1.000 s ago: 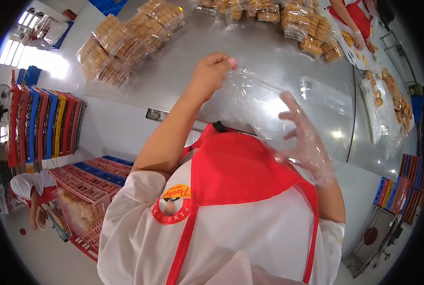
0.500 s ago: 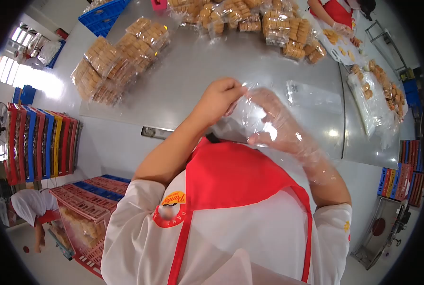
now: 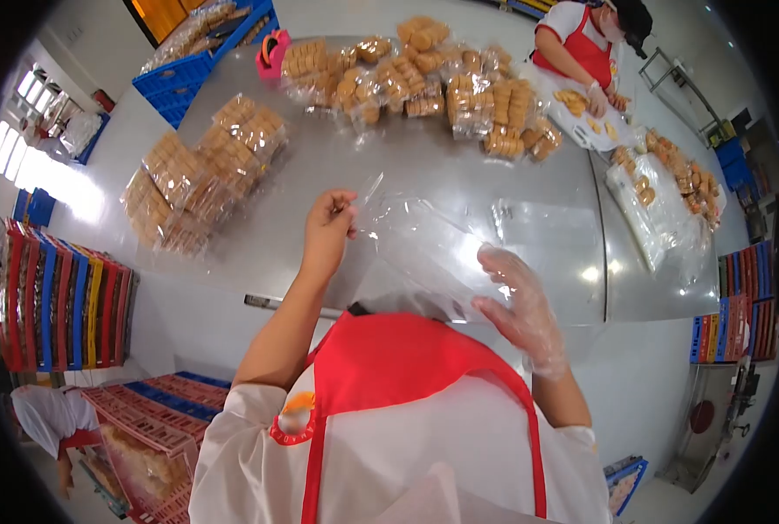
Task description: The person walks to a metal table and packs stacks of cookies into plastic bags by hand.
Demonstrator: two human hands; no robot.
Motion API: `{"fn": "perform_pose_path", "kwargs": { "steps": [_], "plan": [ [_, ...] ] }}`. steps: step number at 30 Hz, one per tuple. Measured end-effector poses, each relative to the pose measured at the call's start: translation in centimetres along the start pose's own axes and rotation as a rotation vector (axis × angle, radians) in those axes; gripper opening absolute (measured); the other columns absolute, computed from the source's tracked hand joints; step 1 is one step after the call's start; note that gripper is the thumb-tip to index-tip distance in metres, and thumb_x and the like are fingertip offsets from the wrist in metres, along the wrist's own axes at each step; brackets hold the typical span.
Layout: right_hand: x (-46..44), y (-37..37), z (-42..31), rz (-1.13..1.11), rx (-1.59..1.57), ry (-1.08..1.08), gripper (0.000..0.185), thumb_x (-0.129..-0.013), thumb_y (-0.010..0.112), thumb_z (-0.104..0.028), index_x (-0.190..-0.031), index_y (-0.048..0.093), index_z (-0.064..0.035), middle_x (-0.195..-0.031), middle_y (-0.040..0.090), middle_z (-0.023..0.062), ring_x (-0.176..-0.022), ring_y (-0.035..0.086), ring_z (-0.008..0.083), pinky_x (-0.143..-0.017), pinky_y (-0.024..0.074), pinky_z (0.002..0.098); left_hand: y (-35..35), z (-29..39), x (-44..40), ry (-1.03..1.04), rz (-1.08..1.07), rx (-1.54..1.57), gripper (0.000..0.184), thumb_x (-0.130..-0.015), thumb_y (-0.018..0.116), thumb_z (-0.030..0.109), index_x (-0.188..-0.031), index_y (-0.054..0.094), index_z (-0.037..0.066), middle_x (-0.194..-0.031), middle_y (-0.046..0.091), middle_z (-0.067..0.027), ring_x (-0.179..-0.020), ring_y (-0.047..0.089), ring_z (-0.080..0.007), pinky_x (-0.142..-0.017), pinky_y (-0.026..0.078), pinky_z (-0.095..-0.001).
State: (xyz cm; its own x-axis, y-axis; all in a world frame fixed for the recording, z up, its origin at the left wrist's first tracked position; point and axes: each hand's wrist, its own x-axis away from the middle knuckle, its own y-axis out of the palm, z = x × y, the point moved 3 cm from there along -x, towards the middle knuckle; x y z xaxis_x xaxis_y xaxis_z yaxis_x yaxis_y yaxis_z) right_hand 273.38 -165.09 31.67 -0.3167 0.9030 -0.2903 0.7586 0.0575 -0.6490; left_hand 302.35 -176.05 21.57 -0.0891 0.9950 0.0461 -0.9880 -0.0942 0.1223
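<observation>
My left hand (image 3: 327, 229) is bare, its fingers curled closed at the near-left edge of a clear plastic bag (image 3: 420, 236). The bag stretches over the steel table between my two hands, see-through and shiny, with nothing visible inside. My right hand (image 3: 522, 301) wears a thin clear plastic glove. Its thumb and fingers are apart and hold nothing I can see; whether they touch the bag's right side, I cannot tell. Beyond my left hand sits a stack of clear packs of round biscuits (image 3: 202, 170).
More biscuit packs (image 3: 416, 83) lie along the table's far side, near a pink tape dispenser (image 3: 272, 54). Blue crates (image 3: 175, 87) stand at far left. Flat plastic (image 3: 555, 223) and a bag pile (image 3: 647, 214) lie right. A co-worker's gloved hand (image 3: 597, 100) handles biscuits.
My hands have parted, the left moving left and the right lower. The clear plastic that was around my right hand and forearm is now spread between my hands. My view has tilted upward.
</observation>
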Motion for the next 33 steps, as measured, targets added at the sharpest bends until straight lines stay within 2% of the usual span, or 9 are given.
{"fn": "perform_pose_path", "kwargs": {
  "steps": [4,8,10,11,14,20,23,30,33],
  "plan": [
    [3.1,0.0,5.2,0.384,-0.178,0.190,0.016,-0.091,0.059,-0.002,-0.106,0.065,0.0005,-0.101,0.065,0.0133,-0.092,0.063,0.0225,-0.082,0.0500,0.0306,-0.1,-2.0,-3.7,0.134,0.035,-0.320,0.022,-0.090,0.060,0.003,-0.112,0.059,0.001,-0.088,0.057,-0.0045,-0.073,0.056,-0.0146,-0.065,0.048,-0.0302],
    [6.4,2.8,11.8,0.643,-0.326,0.427,0.011,-0.091,0.059,-0.001,-0.098,0.068,0.0006,-0.083,0.063,0.0055,-0.076,0.058,0.0121,-0.070,0.0480,0.0253,1.6,0.3,-6.5,0.769,0.321,-0.911,0.024,-0.088,0.063,0.008,-0.110,0.060,-0.001,-0.092,0.060,-0.0139,-0.081,0.060,-0.0274,-0.075,0.049,-0.0388],
    [7.8,5.5,14.4,0.640,-0.695,0.643,0.012,-0.090,0.061,-0.004,-0.098,0.068,0.0001,-0.079,0.063,0.0026,-0.071,0.057,0.0092,-0.066,0.0479,0.0246,4.9,2.9,-7.5,0.905,0.106,-0.983,0.029,-0.086,0.066,0.013,-0.111,0.060,-0.001,-0.094,0.061,-0.0170,-0.087,0.061,-0.0326,-0.079,0.049,-0.0407],
    [8.5,7.3,16.8,0.632,-0.624,0.658,0.013,-0.089,0.062,-0.007,-0.097,0.069,0.0013,-0.076,0.065,0.0033,-0.068,0.058,0.0094,-0.063,0.0480,0.0245,6.7,3.9,-8.1,0.966,-0.004,-1.020,0.032,-0.085,0.067,0.016,-0.111,0.060,-0.002,-0.095,0.062,-0.0185,-0.089,0.062,-0.0352,-0.081,0.049,-0.0417],
    [7.7,8.1,18.2,0.636,-0.653,0.524,0.009,-0.092,0.058,-0.002,-0.100,0.061,0.0021,-0.076,0.058,0.0029,-0.058,0.051,0.0089,-0.051,0.0427,0.0222,13.0,3.1,-12.0,0.388,-0.218,-0.744,0.037,-0.084,0.070,0.020,-0.113,0.061,-0.002,-0.102,0.064,-0.0183,-0.091,0.062,-0.0332,-0.083,0.048,-0.0423],
    [7.0,6.8,18.0,0.678,-0.485,0.498,0.012,-0.091,0.058,-0.004,-0.099,0.062,0.0037,-0.077,0.061,0.0040,-0.061,0.053,0.0081,-0.054,0.0451,0.0240,21.5,-0.9,-20.7,-0.036,-0.291,-0.385,0.052,-0.083,0.075,0.027,-0.125,0.060,-0.001,-0.119,0.066,-0.0130,-0.099,0.062,-0.0250,-0.088,0.047,-0.0397],
    [6.7,6.3,16.5,0.686,-0.482,0.478,0.012,-0.091,0.058,-0.005,-0.097,0.063,0.0039,-0.077,0.062,0.0031,-0.065,0.055,0.0078,-0.059,0.0457,0.0233,22.3,-2.1,-22.3,-0.225,-0.242,-0.244,0.063,-0.075,0.083,0.035,-0.122,0.061,-0.001,-0.123,0.059,-0.0188,-0.102,0.057,-0.0319,-0.086,0.047,-0.0430],
    [6.8,6.0,16.1,0.687,-0.425,0.409,0.011,-0.090,0.058,-0.002,-0.097,0.063,0.0048,-0.077,0.062,0.0037,-0.069,0.057,0.0096,-0.064,0.0474,0.0247,21.2,-3.7,-23.0,-0.320,-0.125,-0.192,0.046,-0.080,0.079,0.033,-0.115,0.064,0.007,-0.110,0.061,-0.0056,-0.099,0.055,-0.0271,-0.084,0.045,-0.0451],
    [6.6,6.0,16.4,0.674,-0.418,0.421,0.012,-0.089,0.058,-0.002,-0.097,0.063,0.0048,-0.078,0.063,0.0046,-0.070,0.058,0.0100,-0.065,0.0484,0.0253,20.7,-5.0,-25.4,-0.293,-0.246,-0.072,0.033,-0.081,0.078,0.027,-0.102,0.063,0.005,-0.092,0.061,-0.0087,-0.080,0.060,-0.0241,-0.068,0.050,-0.0381]
  ]
}}
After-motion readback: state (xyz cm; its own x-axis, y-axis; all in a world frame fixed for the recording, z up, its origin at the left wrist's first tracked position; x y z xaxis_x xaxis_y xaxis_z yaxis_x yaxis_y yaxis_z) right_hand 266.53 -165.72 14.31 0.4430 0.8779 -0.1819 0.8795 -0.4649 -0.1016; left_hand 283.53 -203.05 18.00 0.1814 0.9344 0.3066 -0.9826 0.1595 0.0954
